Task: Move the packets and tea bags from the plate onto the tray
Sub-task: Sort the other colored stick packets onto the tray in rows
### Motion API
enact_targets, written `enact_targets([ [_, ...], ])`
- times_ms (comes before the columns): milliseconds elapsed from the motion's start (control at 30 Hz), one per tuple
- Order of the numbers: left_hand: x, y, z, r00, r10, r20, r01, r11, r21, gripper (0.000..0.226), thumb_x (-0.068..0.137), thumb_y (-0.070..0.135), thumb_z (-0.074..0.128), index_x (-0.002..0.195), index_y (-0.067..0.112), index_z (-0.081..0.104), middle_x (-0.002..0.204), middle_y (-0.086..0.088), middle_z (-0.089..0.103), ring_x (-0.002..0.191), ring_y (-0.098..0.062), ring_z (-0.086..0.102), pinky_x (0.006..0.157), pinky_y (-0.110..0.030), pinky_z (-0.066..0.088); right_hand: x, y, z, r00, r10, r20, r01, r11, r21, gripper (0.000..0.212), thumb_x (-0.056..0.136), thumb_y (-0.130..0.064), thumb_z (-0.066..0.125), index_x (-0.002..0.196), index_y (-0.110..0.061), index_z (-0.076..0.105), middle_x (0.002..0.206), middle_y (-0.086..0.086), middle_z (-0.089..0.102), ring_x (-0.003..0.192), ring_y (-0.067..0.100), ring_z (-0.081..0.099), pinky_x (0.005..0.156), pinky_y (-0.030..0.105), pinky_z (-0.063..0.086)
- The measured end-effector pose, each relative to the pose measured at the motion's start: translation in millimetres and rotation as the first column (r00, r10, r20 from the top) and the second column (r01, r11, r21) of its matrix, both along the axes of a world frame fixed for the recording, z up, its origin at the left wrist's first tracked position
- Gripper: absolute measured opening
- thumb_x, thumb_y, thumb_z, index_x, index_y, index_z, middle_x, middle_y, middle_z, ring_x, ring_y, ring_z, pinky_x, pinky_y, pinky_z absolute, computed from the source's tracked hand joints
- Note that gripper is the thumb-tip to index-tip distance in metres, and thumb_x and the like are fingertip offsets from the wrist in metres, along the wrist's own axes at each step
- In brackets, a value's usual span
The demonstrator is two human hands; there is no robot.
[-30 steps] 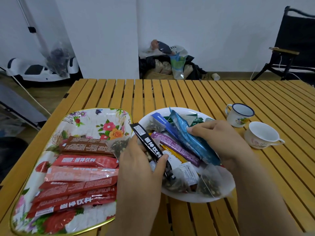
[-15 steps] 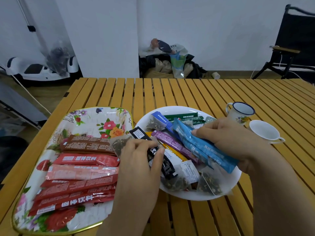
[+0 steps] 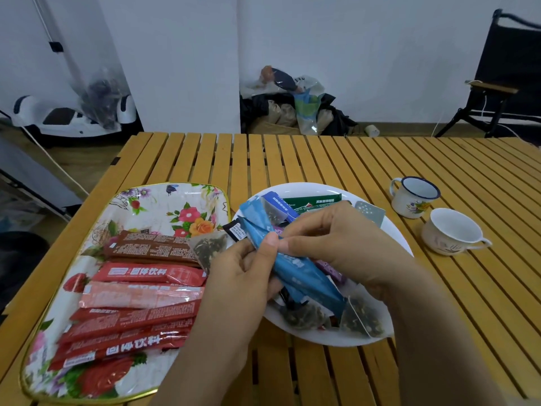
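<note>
Over the white plate (image 3: 392, 230), my left hand (image 3: 243, 276) and my right hand (image 3: 336, 241) both pinch a pair of light blue stick packets (image 3: 304, 276), thumbs meeting near their middle. A black packet (image 3: 234, 231) peeks out under them at the plate's left rim. The plate still holds a dark blue packet (image 3: 278, 200), a green packet (image 3: 313, 200), a purple packet (image 3: 330, 269) and mesh tea bags (image 3: 361, 319). On the left, the floral tray (image 3: 164, 200) carries several red, pink and brown stick packets (image 3: 146, 294) and one tea bag (image 3: 209, 249).
Two enamel cups, one rimmed blue (image 3: 414, 196) and one white (image 3: 452, 231), stand right of the plate on the slatted wooden table (image 3: 292, 159). Beyond the table's far edge lie bags on the floor; a black chair (image 3: 503, 77) is at the right.
My left hand let go of the black packet and came over to grip the blue packets that my right hand holds. The blue packets have shifted left, toward the tray.
</note>
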State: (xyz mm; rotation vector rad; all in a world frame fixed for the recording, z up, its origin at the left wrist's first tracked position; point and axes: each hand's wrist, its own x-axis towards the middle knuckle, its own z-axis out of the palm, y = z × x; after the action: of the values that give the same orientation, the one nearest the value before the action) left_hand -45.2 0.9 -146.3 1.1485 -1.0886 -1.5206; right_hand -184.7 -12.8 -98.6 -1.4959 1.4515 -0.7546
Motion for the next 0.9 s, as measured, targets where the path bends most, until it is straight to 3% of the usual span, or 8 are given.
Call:
enact_targets([
  [100,0.8,-2.1,1.6,0.987,0.023,-0.158,-0.003,0.992,0.126,0.025,0.093,0.02,0.05,0.106,0.005,0.064,0.093,-0.01,0.075,0.091,-0.018,0.072,0.08,-0.029,0.059,-4.6,0.9,-0.4,0.999,-0.017,0.041,0.017,1.0,0.005,0.022,0.088,-0.024,0.062,0.086,-0.008,0.077,0.081,0.016,0.071,0.068,0.02,0.065,0.071,0.025,0.056],
  [167,1.1,-2.8,1.7,0.981,0.043,-0.191,-0.012,0.987,0.162,0.021,0.093,0.016,0.05,0.105,0.005,0.064,0.095,-0.012,0.075,0.09,-0.019,0.072,0.078,-0.03,0.059,-12.2,-0.2,-2.2,0.99,-0.135,0.028,0.135,0.991,0.002,0.019,0.089,-0.024,0.06,0.087,-0.014,0.077,0.081,0.015,0.072,0.067,0.016,0.061,0.072,0.029,0.056],
  [333,-1.2,-1.4,2.7,0.972,0.075,-0.222,-0.039,0.986,0.163,0.013,0.092,0.011,0.052,0.101,0.013,0.061,0.089,-0.006,0.076,0.089,-0.018,0.072,0.077,-0.031,0.059,-34.9,-6.9,-24.1,0.853,-0.456,-0.253,0.431,0.89,-0.148,0.017,0.09,-0.016,0.059,0.088,-0.013,0.075,0.073,-0.007,0.065,0.064,0.005,0.055,0.052,0.019,0.043],
  [433,-2.1,-1.4,1.9,0.97,0.076,-0.23,-0.042,0.988,0.15,0.015,0.093,0.012,0.051,0.105,0.014,0.059,0.091,-0.006,0.075,0.09,-0.017,0.072,0.075,-0.031,0.06,-35.5,-11.7,-34.7,0.841,-0.416,-0.346,0.387,0.909,-0.152,0.017,0.09,-0.012,0.058,0.094,-0.018,0.073,0.085,-0.011,0.065,0.073,0.002,0.055,0.051,0.014,0.04],
  [533,-2.5,-1.6,2.0,0.972,0.07,-0.223,-0.04,0.99,0.135,0.022,0.095,0.021,0.047,0.111,0.012,0.059,0.097,-0.009,0.074,0.09,-0.017,0.072,0.073,-0.03,0.059,-25.7,-17.9,-46.5,0.865,-0.293,-0.407,0.284,0.955,-0.084,0.021,0.089,-0.012,0.059,0.103,-0.022,0.071,0.086,-0.008,0.063,0.08,0.009,0.06,0.06,0.023,0.051],
  [633,-2.4,-2.1,3.5,0.958,0.085,-0.274,-0.043,0.987,0.157,0.024,0.097,0.025,0.043,0.111,0.014,0.059,0.089,-0.003,0.076,0.084,-0.014,0.073,0.065,-0.025,0.059,-20.6,-25.5,-61.0,0.774,-0.304,-0.555,0.264,0.952,-0.153,0.033,0.084,-0.013,0.063,0.116,-0.022,0.066,0.103,0.0,0.064,0.085,0.013,0.056,0.07,0.028,0.049],
  [767,-1.9,-7.3,4.5,0.915,0.169,-0.367,-0.077,0.964,0.254,0.017,0.098,0.019,0.044,0.103,0.012,0.058,0.074,-0.003,0.076,0.075,-0.016,0.074,0.059,-0.028,0.06,-14.8,-30.8,-65.4,0.728,-0.333,-0.6,0.289,0.942,-0.173,0.023,0.078,-0.012,0.067,0.101,-0.017,0.07,0.1,0.003,0.066,0.089,0.02,0.059,0.081,0.039,0.053],
  [900,-1.8,-12.0,7.6,0.865,0.239,-0.441,-0.093,0.941,0.326,0.015,0.095,0.019,0.047,0.092,0.008,0.056,0.066,-0.006,0.07,0.064,-0.018,0.072,0.054,-0.031,0.059,-12.0,-29.4,-63.2,0.646,-0.354,-0.676,0.302,0.932,-0.2,0.022,0.078,-0.028,0.068,0.098,-0.018,0.067,0.103,0.001,0.065,0.098,0.021,0.057,0.087,0.036,0.044],
])
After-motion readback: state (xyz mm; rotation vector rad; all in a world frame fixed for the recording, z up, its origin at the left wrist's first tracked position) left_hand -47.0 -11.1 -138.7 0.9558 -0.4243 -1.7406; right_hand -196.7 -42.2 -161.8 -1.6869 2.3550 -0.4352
